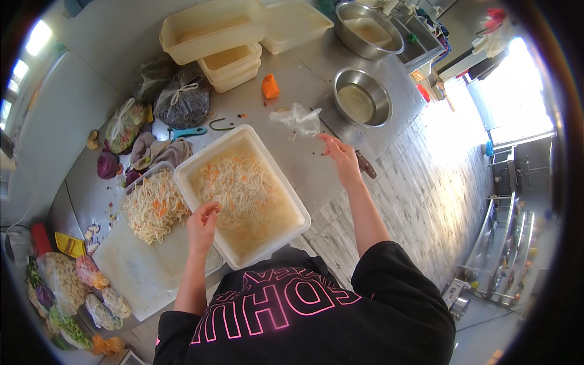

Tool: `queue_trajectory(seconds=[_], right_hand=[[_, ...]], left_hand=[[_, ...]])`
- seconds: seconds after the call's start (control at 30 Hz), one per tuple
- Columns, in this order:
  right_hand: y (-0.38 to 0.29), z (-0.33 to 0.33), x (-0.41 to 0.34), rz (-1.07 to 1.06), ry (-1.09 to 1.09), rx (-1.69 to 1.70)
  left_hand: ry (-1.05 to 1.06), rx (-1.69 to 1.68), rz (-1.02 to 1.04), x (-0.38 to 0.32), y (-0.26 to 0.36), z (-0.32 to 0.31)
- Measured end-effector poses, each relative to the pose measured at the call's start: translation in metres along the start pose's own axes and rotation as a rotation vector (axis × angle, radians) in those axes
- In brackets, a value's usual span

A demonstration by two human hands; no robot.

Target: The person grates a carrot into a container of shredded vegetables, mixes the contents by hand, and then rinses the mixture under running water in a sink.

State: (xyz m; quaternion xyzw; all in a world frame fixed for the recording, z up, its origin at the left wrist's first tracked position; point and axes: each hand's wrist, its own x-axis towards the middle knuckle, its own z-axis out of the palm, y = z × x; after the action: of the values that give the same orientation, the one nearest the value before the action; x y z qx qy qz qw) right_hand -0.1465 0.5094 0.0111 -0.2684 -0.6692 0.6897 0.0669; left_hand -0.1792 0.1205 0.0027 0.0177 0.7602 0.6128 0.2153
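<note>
A white plastic tub (284,191) holds cloudy liquid with shredded white and orange vegetables (235,182). My left hand (203,226) hovers at its left rim, fingers curled; whether anything small is between them I cannot tell. To the left, a clear plastic container (171,267) has a heap of pale shreds (155,205) with orange bits at its far end. My right hand (341,157) is right of the tub, fingers apart and holding nothing visible. A crumpled clear plastic bag (299,119) lies just beyond its fingertips. Under that wrist shows the wooden handle of a knife (366,165).
Steel bowls (362,98) and stacked plastic tubs (230,66) stand along the steel table's far side. An orange carrot piece (270,86), a blue-handled peeler (188,132), a cloth (159,150) and tied bags (182,105) lie beyond the tub. A white cutting board (123,269) is at left.
</note>
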Motion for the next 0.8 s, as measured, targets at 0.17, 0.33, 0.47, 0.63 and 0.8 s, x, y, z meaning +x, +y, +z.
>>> queue_trajectory(seconds=[0.17, 0.33, 0.47, 0.63, 0.8], right_hand=[[0.029, 0.005, -0.001, -0.053, 0.183, -0.495], [0.005, 0.005, -0.005, 0.016, 0.207, -0.482], [0.018, 0.010, 0.007, -0.238, 0.090, -0.552], [0.002, 0.128, -0.039, -0.672, -0.484, -1.115], [0.041, 0.177, -0.019, -0.620, -0.528, -1.335]], left_hand=[[0.013, -0.011, 0.028, -0.002, -0.003, 0.003], [-0.019, 0.150, 0.053, 0.003, 0.007, 0.003], [-0.180, 0.738, 0.304, 0.024, 0.010, 0.008], [-0.139, 1.320, 0.330, 0.064, -0.010, 0.027], [-0.162, 1.201, -0.007, 0.085, 0.004, 0.047]])
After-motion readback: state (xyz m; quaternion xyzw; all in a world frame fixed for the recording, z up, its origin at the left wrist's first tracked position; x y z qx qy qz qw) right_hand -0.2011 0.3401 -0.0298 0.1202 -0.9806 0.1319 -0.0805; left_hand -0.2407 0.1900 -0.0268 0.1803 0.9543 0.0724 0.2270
